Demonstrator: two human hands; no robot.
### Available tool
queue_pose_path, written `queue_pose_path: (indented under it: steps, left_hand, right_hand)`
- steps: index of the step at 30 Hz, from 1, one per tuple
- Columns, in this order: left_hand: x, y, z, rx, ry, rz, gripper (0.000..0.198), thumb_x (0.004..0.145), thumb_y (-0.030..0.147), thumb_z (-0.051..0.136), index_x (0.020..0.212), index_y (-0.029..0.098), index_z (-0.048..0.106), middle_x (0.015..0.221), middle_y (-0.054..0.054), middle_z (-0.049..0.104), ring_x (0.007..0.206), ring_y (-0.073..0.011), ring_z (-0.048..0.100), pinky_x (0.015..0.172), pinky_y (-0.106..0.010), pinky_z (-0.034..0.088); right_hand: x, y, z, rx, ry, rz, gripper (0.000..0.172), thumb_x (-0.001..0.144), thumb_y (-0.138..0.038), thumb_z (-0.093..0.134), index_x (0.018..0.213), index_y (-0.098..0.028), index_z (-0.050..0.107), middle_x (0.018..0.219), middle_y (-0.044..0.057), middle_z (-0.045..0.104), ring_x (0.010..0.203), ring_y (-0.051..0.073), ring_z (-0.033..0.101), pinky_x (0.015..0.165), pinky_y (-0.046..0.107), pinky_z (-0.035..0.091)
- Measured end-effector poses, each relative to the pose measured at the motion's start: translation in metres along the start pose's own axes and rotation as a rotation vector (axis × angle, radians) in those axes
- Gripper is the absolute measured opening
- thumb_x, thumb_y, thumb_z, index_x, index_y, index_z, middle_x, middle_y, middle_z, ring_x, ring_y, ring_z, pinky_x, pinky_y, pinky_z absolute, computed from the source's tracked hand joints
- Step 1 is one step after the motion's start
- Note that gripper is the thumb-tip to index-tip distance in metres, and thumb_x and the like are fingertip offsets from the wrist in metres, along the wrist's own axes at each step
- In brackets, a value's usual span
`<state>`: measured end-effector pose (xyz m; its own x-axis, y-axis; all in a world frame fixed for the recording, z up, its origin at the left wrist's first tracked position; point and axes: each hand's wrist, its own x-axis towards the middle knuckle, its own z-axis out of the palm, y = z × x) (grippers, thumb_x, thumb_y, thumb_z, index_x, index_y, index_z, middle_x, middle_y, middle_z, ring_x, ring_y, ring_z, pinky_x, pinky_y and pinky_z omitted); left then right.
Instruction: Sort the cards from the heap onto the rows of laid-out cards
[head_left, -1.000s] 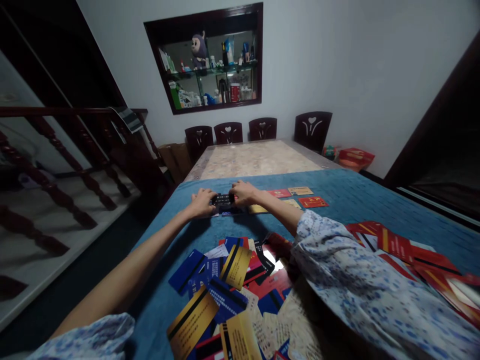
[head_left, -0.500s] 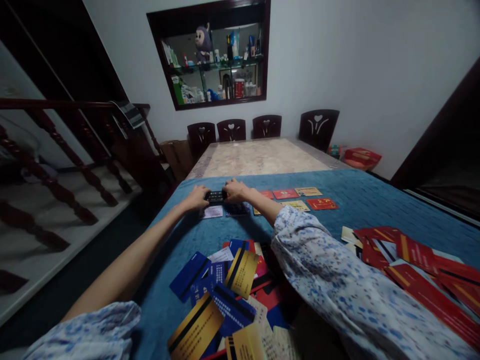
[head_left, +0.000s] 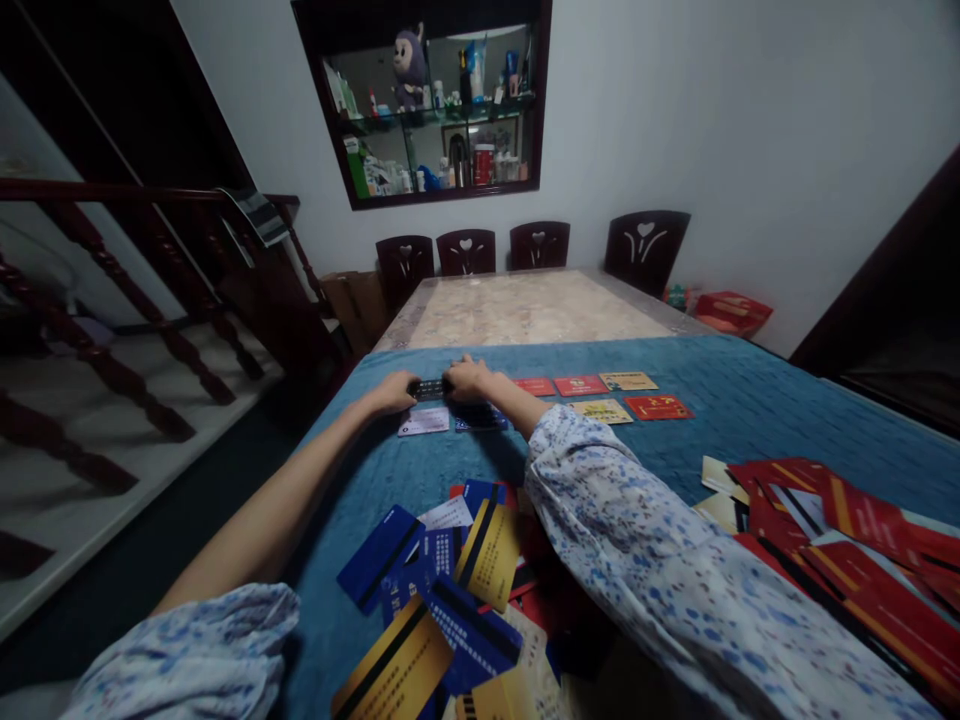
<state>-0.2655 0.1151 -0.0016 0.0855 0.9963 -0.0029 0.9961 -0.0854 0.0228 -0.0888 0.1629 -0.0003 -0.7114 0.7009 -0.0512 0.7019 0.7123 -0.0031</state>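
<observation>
Both my arms reach far across a blue cloth (head_left: 750,400) on the table. My left hand (head_left: 392,391) and my right hand (head_left: 469,377) pinch the two ends of a dark card (head_left: 430,388), held just above the cloth. Below it lie a pale card (head_left: 424,421) and a dark blue card (head_left: 480,419). To the right runs a row of red and yellow cards (head_left: 611,394). A loose heap of blue, gold and red cards (head_left: 450,580) lies close to me, under my right sleeve.
A spread of red cards (head_left: 840,540) covers the cloth at right. Beyond the cloth the bare marble tabletop (head_left: 525,305) runs to several dark chairs (head_left: 540,243) by the wall. A wooden stair railing (head_left: 150,300) stands at left, a glass wall cabinet (head_left: 435,100) above.
Both hands have moved slightly farther away with the dark card, uncovering the pale card and the dark blue card beneath. The view has tilted a little downward.
</observation>
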Motion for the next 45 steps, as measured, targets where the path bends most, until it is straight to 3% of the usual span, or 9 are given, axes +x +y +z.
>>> queue_pose_path:
  steps: [10,20,27,38,45]
  left_hand:
    - [0.015,-0.010,0.002,0.076,-0.077,0.057,0.046,0.069,0.016,0.059,0.113,0.020,0.070,0.113,-0.005,0.068,0.103,-0.0210,0.063,0.090,-0.024,0.049]
    - [0.015,-0.015,0.004,0.029,-0.070,0.034,0.069,0.067,0.013,0.056,0.136,0.016,0.057,0.117,-0.008,0.067,0.105,-0.0234,0.063,0.094,-0.028,0.050]
    - [0.009,-0.015,0.003,0.012,0.070,0.030,0.072,0.064,0.012,0.052,0.136,0.014,0.057,0.128,-0.010,0.064,0.113,-0.0254,0.060,0.100,-0.032,0.047]
    - [-0.005,0.018,-0.001,-0.015,0.331,0.134,0.047,0.075,0.023,0.049,0.118,0.017,0.068,0.120,-0.010,0.064,0.114,-0.0266,0.057,0.100,-0.038,0.047]
    - [-0.015,0.062,0.001,-0.111,0.411,0.262,0.037,0.081,0.024,0.048,0.108,0.018,0.071,0.111,-0.010,0.064,0.108,-0.0258,0.058,0.098,-0.039,0.048]
  right_hand:
    - [-0.001,-0.004,-0.004,-0.023,-0.010,0.002,0.042,0.082,-0.025,0.058,0.122,-0.018,0.067,0.139,0.017,0.056,0.130,0.038,0.044,0.104,0.057,0.042]
    - [-0.001,-0.001,-0.003,-0.058,0.037,-0.017,0.042,0.082,-0.033,0.059,0.121,-0.018,0.066,0.135,0.017,0.059,0.127,0.036,0.046,0.101,0.055,0.045]
    - [-0.015,0.014,-0.013,-0.081,0.074,-0.037,0.050,0.087,-0.043,0.059,0.131,-0.018,0.062,0.137,0.018,0.057,0.130,0.038,0.043,0.098,0.053,0.044]
    - [-0.070,0.045,-0.026,-0.085,0.153,-0.024,0.035,0.092,-0.030,0.055,0.124,-0.021,0.067,0.129,0.014,0.062,0.125,0.031,0.045,0.096,0.046,0.040]
    - [-0.113,0.059,-0.027,-0.125,0.178,-0.022,0.026,0.093,-0.027,0.052,0.109,-0.022,0.072,0.120,0.012,0.067,0.117,0.030,0.050,0.087,0.038,0.040]
